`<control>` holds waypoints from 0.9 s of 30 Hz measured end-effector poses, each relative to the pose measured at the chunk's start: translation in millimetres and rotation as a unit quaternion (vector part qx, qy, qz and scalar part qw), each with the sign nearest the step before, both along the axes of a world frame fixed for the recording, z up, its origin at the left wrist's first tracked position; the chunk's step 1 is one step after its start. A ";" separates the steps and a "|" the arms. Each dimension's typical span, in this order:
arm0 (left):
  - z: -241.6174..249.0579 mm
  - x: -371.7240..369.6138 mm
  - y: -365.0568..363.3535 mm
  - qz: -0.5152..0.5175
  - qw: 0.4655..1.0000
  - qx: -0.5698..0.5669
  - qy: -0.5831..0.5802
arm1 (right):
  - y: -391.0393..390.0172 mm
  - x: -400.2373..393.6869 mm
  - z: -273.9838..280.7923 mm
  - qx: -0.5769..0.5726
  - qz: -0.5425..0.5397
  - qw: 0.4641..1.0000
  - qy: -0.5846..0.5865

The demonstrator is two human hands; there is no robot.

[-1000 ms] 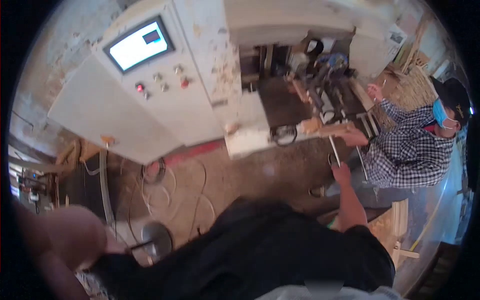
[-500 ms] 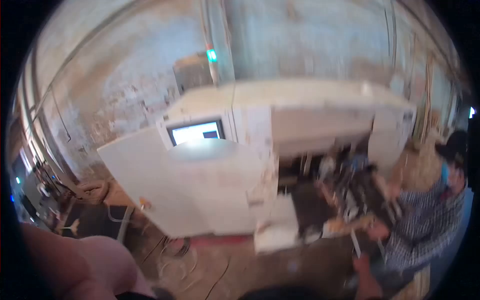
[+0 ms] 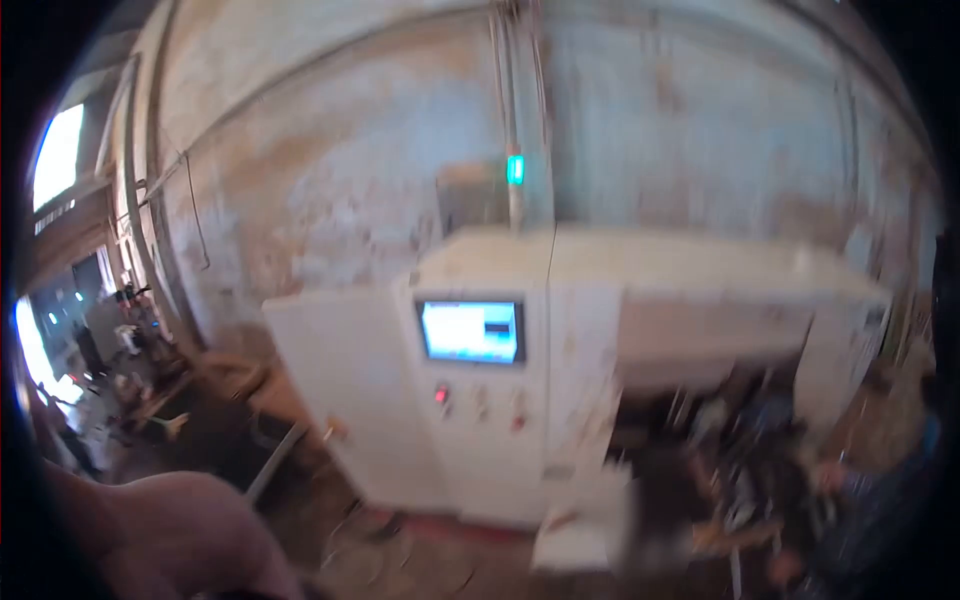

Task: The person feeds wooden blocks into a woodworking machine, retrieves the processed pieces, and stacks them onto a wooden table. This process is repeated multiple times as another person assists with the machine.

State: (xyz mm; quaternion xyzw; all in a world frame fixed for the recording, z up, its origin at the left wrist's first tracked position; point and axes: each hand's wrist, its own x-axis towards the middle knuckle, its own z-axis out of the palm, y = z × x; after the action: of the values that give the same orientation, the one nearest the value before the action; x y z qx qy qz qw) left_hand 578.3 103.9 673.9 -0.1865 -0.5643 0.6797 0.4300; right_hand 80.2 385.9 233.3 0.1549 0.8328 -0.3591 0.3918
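Note:
Neither of my hands shows. A blurred bare limb, its fingers not visible, fills the lower left corner. Ahead stands a large pale machine [image 3: 580, 400] with a lit screen [image 3: 470, 332], a red button [image 3: 441, 395] and a few smaller controls below it. Its right part has an open bay [image 3: 740, 400] full of dark mechanisms, smeared by motion. At the lower right a co-worker's hand [image 3: 787, 568] is near the bay, close to a thin pale strip [image 3: 737, 574]; whether they touch is unclear.
A co-worker in dark clothing [image 3: 880, 520] stands at the right edge. An angled pale panel [image 3: 350, 390] forms the machine's left side. A green signal light [image 3: 516, 170] is on a pole above. Dark flat surfaces [image 3: 215, 440] and clutter lie at the left, near bright windows [image 3: 58, 158].
The view has swung left and up, so the machine sits lower and farther right. The screen and buttons show fully. The forearm and fist at the bottom right have left view.

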 end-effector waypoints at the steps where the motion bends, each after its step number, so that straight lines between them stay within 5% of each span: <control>1: 2.2 -3.9 -4.4 0.005 0.998 0.040 -0.042 | 20.4 13.6 -83.5 0.044 0.003 0.998 -0.037; 5: -30.1 -8.9 -2.7 -0.015 1.000 0.012 0.013 | -26.4 -88.5 -192.4 -0.001 0.072 0.972 0.221; 9: -52.7 -20.1 -8.1 -0.029 0.997 0.069 -0.007 | 47.6 -101.0 -232.5 0.040 0.176 0.907 0.381; 11: -42.1 -23.4 7.7 -0.040 0.997 0.060 -0.016 | 52.9 -95.9 -206.7 0.148 0.208 0.906 0.336; 14: -53.9 -29.9 9.0 -0.051 0.997 0.042 -0.029 | 51.9 -95.9 -208.7 0.151 0.212 0.900 0.351; 16: -131.3 -30.2 -20.2 -0.254 0.873 0.400 0.114 | 55.8 -113.3 -238.1 0.147 0.223 0.887 0.377; 18: -163.2 -66.7 -35.7 -0.158 0.868 0.452 0.135 | 68.7 -117.8 -254.2 0.143 0.233 0.875 0.401; 19: -193.0 -92.0 -58.5 -0.241 0.842 0.452 0.168 | 61.3 -109.4 -235.0 0.161 0.227 0.888 0.367; 20: -219.1 -100.3 -68.0 -0.137 0.833 0.512 0.160 | 54.1 -103.6 -219.4 0.178 0.222 0.899 0.332; 23: -353.6 -152.3 -101.5 -0.106 0.553 0.818 0.116 | 50.5 -97.8 -213.3 0.180 0.214 0.894 0.351; 25: -461.7 -184.8 -87.1 -0.068 0.275 0.951 0.122 | 47.7 -97.6 -211.0 0.180 0.209 0.896 0.349; 26: -507.8 -192.9 -73.2 -0.065 0.181 0.980 0.051 | 49.5 -96.7 -211.6 0.180 0.206 0.896 0.349; 27: -562.6 -203.6 -52.4 -0.136 -0.051 0.989 0.030 | 52.0 -98.8 -216.9 0.148 0.207 0.896 0.365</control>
State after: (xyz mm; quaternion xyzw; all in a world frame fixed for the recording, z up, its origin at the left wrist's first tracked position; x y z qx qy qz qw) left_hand 374.6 51.5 111.3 -0.3782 0.6051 0.6458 -0.2717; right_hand -18.7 437.9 16.3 -0.1063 0.9741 -0.1737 0.0980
